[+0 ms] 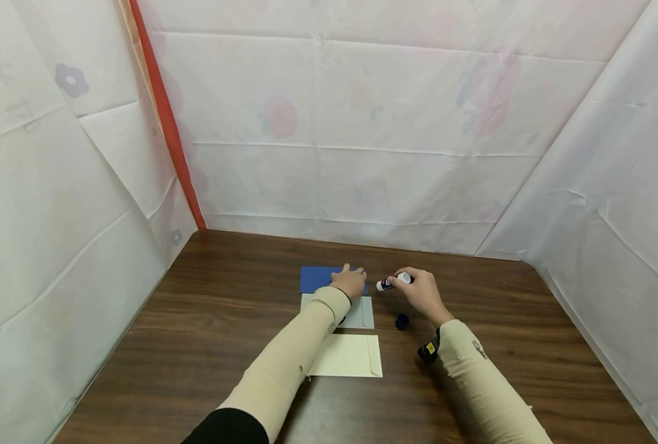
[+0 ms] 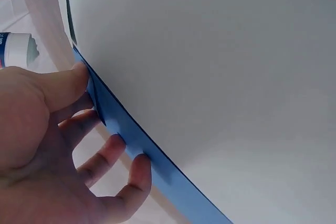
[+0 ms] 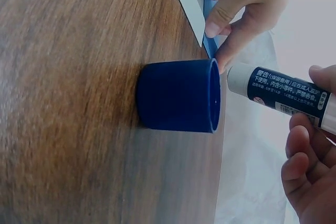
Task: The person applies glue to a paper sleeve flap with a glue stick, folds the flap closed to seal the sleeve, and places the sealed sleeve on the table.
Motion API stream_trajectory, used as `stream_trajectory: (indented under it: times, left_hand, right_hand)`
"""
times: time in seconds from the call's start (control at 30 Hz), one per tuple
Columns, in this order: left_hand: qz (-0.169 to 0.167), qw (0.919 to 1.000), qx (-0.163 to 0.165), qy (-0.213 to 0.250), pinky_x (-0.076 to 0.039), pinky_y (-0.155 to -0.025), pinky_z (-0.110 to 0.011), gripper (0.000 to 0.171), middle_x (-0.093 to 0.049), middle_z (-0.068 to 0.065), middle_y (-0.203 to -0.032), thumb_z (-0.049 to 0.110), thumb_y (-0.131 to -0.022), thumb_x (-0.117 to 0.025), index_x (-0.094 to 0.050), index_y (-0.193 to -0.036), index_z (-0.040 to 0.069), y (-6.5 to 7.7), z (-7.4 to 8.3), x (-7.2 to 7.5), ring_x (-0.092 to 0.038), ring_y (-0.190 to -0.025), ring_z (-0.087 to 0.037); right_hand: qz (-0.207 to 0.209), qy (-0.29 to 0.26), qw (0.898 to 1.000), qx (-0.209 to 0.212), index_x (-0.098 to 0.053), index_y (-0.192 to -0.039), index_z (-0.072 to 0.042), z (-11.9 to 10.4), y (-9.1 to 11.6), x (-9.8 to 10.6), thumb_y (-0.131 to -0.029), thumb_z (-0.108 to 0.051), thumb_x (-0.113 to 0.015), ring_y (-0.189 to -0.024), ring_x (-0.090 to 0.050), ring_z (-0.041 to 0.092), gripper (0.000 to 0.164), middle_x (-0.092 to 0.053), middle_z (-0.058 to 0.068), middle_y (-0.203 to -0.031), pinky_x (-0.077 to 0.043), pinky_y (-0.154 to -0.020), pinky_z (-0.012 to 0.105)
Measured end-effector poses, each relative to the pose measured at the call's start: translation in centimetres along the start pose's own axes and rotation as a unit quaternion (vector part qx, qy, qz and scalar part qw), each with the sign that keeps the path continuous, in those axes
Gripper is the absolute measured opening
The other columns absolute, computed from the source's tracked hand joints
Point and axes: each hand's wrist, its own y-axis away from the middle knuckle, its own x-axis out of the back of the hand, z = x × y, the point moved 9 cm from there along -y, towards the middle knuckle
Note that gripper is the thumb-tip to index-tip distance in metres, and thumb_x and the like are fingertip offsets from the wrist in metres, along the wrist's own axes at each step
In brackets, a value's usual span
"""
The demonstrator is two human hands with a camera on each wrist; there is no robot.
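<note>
On the table lies a blue envelope (image 1: 316, 279), the farthest of three envelopes in a column. My left hand (image 1: 349, 283) rests on its right part, with the fingers spread; the left wrist view shows thumb and fingertips touching the blue paper (image 2: 168, 182) near its flap. My right hand (image 1: 420, 292) grips a glue stick (image 3: 286, 92) with a dark label, just right of the blue envelope. The white end (image 2: 19, 51) of the stick, uncapped, points toward that envelope. Below the right hand a dark blue cap (image 3: 176, 95) stands on the table.
A pale grey envelope (image 1: 362, 314) lies just nearer than the blue one, partly under the left forearm. Nearer still is a cream envelope (image 1: 351, 356). White sheeting (image 1: 329, 123) walls the brown wooden table (image 1: 223, 296) at the back and sides.
</note>
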Motion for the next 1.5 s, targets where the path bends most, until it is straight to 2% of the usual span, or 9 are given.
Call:
stream_trajectory:
  times: [0.17, 0.4, 0.63, 0.77, 0.9, 1.1, 1.2, 1.33, 1.5]
  left_hand:
    - [0.023, 0.9994, 0.012, 0.024, -0.045, -0.099, -0.059, 0.037, -0.044, 0.006, -0.151, 0.015, -0.103, -0.046, -0.055, -0.138, 0.023, -0.3, -0.1, 0.1, -0.038, -0.135, -0.028]
    - [0.071, 0.9959, 0.014, 0.055, -0.05, -0.094, -0.058, 0.029, -0.066, -0.006, -0.127, 0.011, -0.102, -0.048, -0.067, -0.123, 0.015, 0.3, 0.4, 1.0, -0.054, -0.12, -0.03]
    - [0.11, 0.9897, 0.023, 0.088, -0.053, -0.085, -0.058, 0.024, -0.072, -0.008, -0.111, 0.009, -0.101, -0.051, -0.073, -0.109, 0.013, 0.7, 0.2, 1.6, -0.062, -0.108, -0.032]
    - [0.104, 0.9898, 0.023, 0.095, -0.052, -0.087, -0.059, 0.025, -0.071, -0.007, -0.113, 0.01, -0.101, -0.05, -0.072, -0.112, 0.014, 0.5, 0.1, 1.3, -0.058, -0.112, -0.03]
    - [0.091, 0.9909, 0.02, 0.097, -0.047, -0.094, -0.061, 0.028, -0.063, -0.005, -0.129, 0.012, -0.101, -0.05, -0.065, -0.125, 0.015, -0.1, 0.1, 0.7, -0.051, -0.123, -0.029]
    - [0.079, 0.9945, 0.015, 0.068, -0.045, -0.096, -0.06, 0.031, -0.052, 0.001, -0.14, 0.021, -0.099, -0.057, -0.064, -0.128, 0.026, -1.7, -0.2, -0.6, -0.044, -0.128, -0.027]
    - [0.091, 0.9939, 0.013, 0.061, -0.046, -0.095, -0.059, 0.029, -0.053, 0.001, -0.138, 0.02, -0.1, -0.055, -0.067, -0.125, 0.027, -1.5, 0.0, -0.5, -0.045, -0.126, -0.028]
    - [0.103, 0.991, 0.018, 0.083, -0.045, -0.096, -0.06, 0.027, -0.056, -0.001, -0.135, 0.016, -0.101, -0.053, -0.071, -0.119, 0.023, -0.1, 0.1, 0.6, -0.048, -0.125, -0.029]
    - [0.088, 0.9929, 0.012, 0.079, -0.044, -0.099, -0.059, 0.027, -0.054, -0.001, -0.139, 0.019, -0.1, -0.055, -0.067, -0.124, 0.022, 0.4, 0.2, 1.1, -0.045, -0.128, -0.028]
  right_hand:
    - [-0.002, -0.001, 1.0, 0.003, -0.073, -0.1, -0.004, 0.0, -0.1, -0.1, -0.09, -0.032, -0.07, -0.059, -0.051, 0.014, 0.029, -0.071, 0.015, -0.091, -0.042, -0.051, 0.026]
    - [-0.003, 0.003, 1.0, 0.0, -0.073, -0.1, -0.006, 0.5, -0.2, -0.4, -0.09, -0.033, -0.07, -0.06, -0.051, 0.015, 0.029, -0.07, 0.014, -0.09, -0.042, -0.052, 0.026]
    - [-0.004, 0.0, 1.0, 0.003, -0.073, -0.1, -0.006, 0.4, -0.3, -0.5, -0.09, -0.033, -0.07, -0.06, -0.05, 0.016, 0.029, -0.07, 0.014, -0.088, -0.042, -0.052, 0.027]
    - [-0.004, -0.001, 1.0, 0.0, -0.073, -0.1, -0.005, 0.6, -0.2, -0.5, -0.09, -0.033, -0.07, -0.06, -0.05, 0.015, 0.029, -0.07, 0.014, -0.089, -0.042, -0.052, 0.026]
    - [0.0, 0.001, 1.0, 0.001, -0.073, -0.1, -0.005, 0.5, -0.2, -0.3, -0.089, -0.033, -0.071, -0.06, -0.051, 0.014, 0.029, -0.07, 0.014, -0.089, -0.042, -0.052, 0.025]
    - [0.005, 0.004, 1.0, 0.009, -0.073, -0.1, -0.003, 0.3, -0.2, -0.2, -0.089, -0.031, -0.071, -0.059, -0.05, 0.012, 0.03, -0.07, 0.014, -0.088, -0.042, -0.05, 0.025]
    - [0.008, 0.003, 1.0, 0.003, -0.073, -0.099, -0.004, 0.5, -0.1, -0.2, -0.088, -0.031, -0.072, -0.059, -0.05, 0.013, 0.029, -0.07, 0.013, -0.087, -0.041, -0.05, 0.025]
    - [0.003, 0.003, 1.0, 0.004, -0.073, -0.099, -0.004, 0.5, 0.1, -0.3, -0.089, -0.032, -0.071, -0.059, -0.05, 0.013, 0.03, -0.07, 0.013, -0.086, -0.041, -0.051, 0.024]
    - [0.01, -0.001, 1.0, -0.003, -0.073, -0.098, -0.004, 0.6, 0.3, 0.1, -0.089, -0.031, -0.072, -0.058, -0.049, 0.013, 0.028, -0.07, 0.014, -0.087, -0.04, -0.05, 0.025]
